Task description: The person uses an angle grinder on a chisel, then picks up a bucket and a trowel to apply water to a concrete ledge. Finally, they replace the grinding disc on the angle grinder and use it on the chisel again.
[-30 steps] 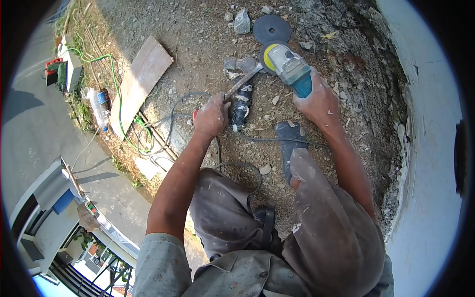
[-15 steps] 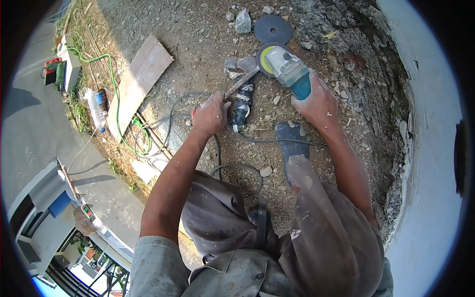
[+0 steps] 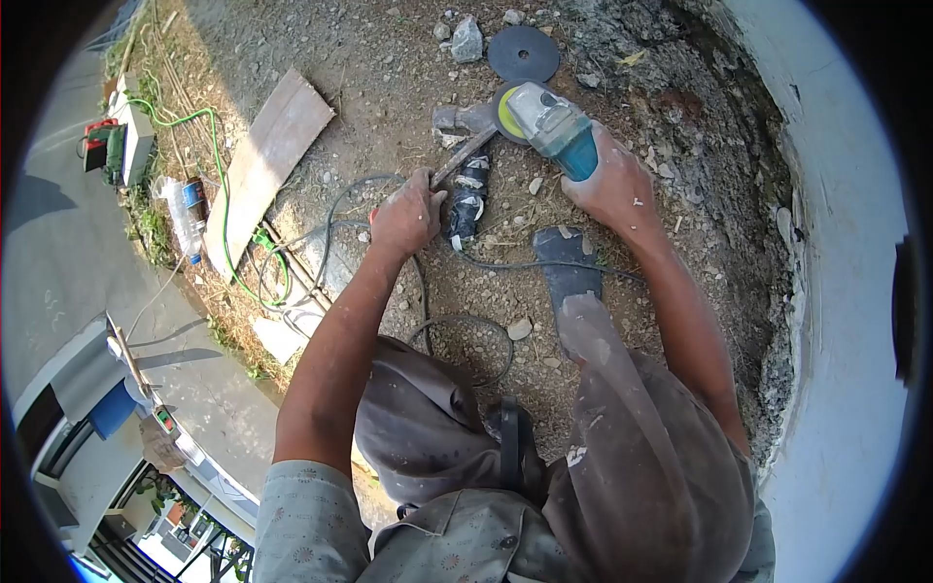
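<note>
My right hand is wrapped round the teal body of an angle grinder, whose yellow-green disc faces left. My left hand grips a thin flat metal bar that slants up to the disc's lower left edge; whether they touch is hard to tell. Beneath the bar, a black taped object lies on the ground. A hammer-like metal head is left of the disc, and a loose dark disc lies above the grinder.
A grey cable loops over the gravel near my shoe. At left are a wooden board, a green cord, plastic bottles and a green and red tool. A pale wall runs along the right.
Both hands, the grinder and the bar appear slightly further left and up, along with a small shift of the whole view. Both grips look the same.
</note>
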Tool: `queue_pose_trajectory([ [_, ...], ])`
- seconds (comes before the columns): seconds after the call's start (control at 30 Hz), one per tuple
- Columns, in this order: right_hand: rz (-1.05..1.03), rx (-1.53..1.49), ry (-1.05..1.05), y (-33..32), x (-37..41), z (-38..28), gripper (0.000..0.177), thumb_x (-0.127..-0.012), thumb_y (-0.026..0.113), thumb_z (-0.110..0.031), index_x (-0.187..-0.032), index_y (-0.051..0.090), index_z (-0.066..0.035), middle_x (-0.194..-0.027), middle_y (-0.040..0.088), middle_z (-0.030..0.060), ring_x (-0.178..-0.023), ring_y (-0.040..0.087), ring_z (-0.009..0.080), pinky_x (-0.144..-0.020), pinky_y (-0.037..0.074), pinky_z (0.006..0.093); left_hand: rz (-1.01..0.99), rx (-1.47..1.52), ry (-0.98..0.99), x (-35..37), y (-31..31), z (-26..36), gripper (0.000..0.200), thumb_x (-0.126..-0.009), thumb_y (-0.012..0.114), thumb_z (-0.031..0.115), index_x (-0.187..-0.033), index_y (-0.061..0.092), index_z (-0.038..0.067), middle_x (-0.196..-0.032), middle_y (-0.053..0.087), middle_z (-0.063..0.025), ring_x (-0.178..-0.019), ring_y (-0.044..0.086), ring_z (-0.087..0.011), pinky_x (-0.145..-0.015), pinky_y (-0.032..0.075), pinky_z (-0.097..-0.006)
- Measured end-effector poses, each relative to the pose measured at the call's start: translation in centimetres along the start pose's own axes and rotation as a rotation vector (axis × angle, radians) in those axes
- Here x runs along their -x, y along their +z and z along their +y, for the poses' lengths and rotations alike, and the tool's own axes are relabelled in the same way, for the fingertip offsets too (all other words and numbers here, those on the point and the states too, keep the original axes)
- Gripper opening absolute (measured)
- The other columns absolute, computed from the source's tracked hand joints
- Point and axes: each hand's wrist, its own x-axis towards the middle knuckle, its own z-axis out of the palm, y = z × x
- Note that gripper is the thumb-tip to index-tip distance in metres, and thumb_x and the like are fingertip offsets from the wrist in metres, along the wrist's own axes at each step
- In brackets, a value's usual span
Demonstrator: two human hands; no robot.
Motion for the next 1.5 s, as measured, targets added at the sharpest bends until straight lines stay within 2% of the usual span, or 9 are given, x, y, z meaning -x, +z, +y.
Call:
queue_pose_trajectory([
  [0.03,-0.006,-0.006,-0.033,0.1,0.0,0.0,0.084,-0.070,0.078,-0.033,-0.142,0.046,-0.004,-0.118,0.067,0.0253,-0.107,0.066,0.0415,-0.092,0.053,0.0478,0.003,0.008,-0.005,0.0,0.0,0.0,0.036,-0.100,0.053,0.032,-0.122,0.046,0.004,-0.108,0.068,-0.0242,-0.099,0.066,-0.0431,-0.083,0.053,-0.0512],
  [0.13,-0.064,-0.028,0.089,-0.8,-0.4,-0.2,0.086,-0.069,0.079,-0.035,-0.141,0.046,-0.002,-0.118,0.066,0.0263,-0.108,0.065,0.0416,-0.092,0.052,0.0478,-0.004,0.021,-0.024,0.3,0.0,-0.1,0.039,-0.099,0.054,0.032,-0.126,0.047,0.005,-0.106,0.069,-0.0235,-0.099,0.067,-0.0428,-0.084,0.053,-0.0508],
  [0.23,-0.017,-0.010,0.127,-1.4,-1.3,1.0,0.087,-0.068,0.080,-0.036,-0.141,0.047,-0.001,-0.117,0.067,0.0262,-0.109,0.065,0.0417,-0.092,0.052,0.0478,-0.002,0.026,-0.011,0.1,-0.2,0.2,0.041,-0.100,0.054,0.032,-0.129,0.047,0.006,-0.106,0.069,-0.0231,-0.100,0.067,-0.0424,-0.085,0.053,-0.0504],
  [0.37,0.025,-0.026,0.071,-0.8,-0.7,1.3,0.087,-0.069,0.080,-0.036,-0.141,0.046,-0.001,-0.115,0.068,0.0260,-0.107,0.065,0.0431,-0.092,0.052,0.0480,0.023,0.017,0.008,0.2,-0.1,0.1,0.042,-0.100,0.054,0.032,-0.131,0.047,0.006,-0.110,0.068,-0.0231,-0.102,0.067,-0.0417,-0.086,0.053,-0.0496],
  [0.5,-0.033,-0.028,0.096,-0.8,-0.2,0.1,0.085,-0.070,0.080,-0.036,-0.140,0.047,-0.002,-0.115,0.067,0.0257,-0.107,0.065,0.0428,-0.092,0.052,0.0480,-0.004,-0.002,-0.009,0.2,-0.3,0.4,0.042,-0.100,0.053,0.033,-0.132,0.047,0.006,-0.114,0.067,-0.0232,-0.103,0.066,-0.0412,-0.086,0.053,-0.0490],
  [0.6,-0.029,-0.026,0.104,-0.5,-0.4,0.1,0.083,-0.070,0.079,-0.035,-0.140,0.047,-0.002,-0.114,0.068,0.0255,-0.106,0.066,0.0420,-0.092,0.053,0.0481,0.018,0.017,0.036,0.1,-0.2,0.2,0.042,-0.100,0.053,0.033,-0.131,0.046,0.005,-0.114,0.067,-0.0237,-0.103,0.066,-0.0414,-0.086,0.053,-0.0491],
  [1.07,-0.017,-0.003,0.116,-0.6,-0.8,0.1,0.087,-0.070,0.080,-0.035,-0.143,0.045,-0.002,-0.114,0.068,0.0258,-0.106,0.066,0.0422,-0.092,0.052,0.0483,-0.008,-0.042,-0.011,0.3,-0.5,0.7,0.035,-0.100,0.052,0.032,-0.119,0.048,0.003,-0.107,0.067,-0.0241,-0.097,0.067,-0.0431,-0.082,0.053,-0.0510],
  [1.27,0.027,0.036,0.055,-0.5,-0.5,0.0,0.080,-0.072,0.078,-0.031,-0.140,0.047,-0.002,-0.110,0.070,0.0249,-0.102,0.069,0.0412,-0.089,0.054,0.0487,0.022,-0.060,0.009,-0.1,0.0,0.3,0.035,-0.100,0.052,0.032,-0.120,0.048,0.004,-0.106,0.067,-0.0238,-0.097,0.067,-0.0429,-0.081,0.053,-0.0514],
  [1.5,0.026,0.011,0.017,-0.5,-0.7,0.0,0.083,-0.071,0.079,-0.032,-0.141,0.046,0.000,-0.111,0.069,0.0260,-0.103,0.068,0.0422,-0.089,0.054,0.0484,0.037,-0.036,0.015,0.1,0.1,0.4,0.032,-0.100,0.052,0.031,-0.117,0.049,0.004,-0.105,0.068,-0.0237,-0.096,0.067,-0.0430,-0.080,0.053,-0.0516],
])
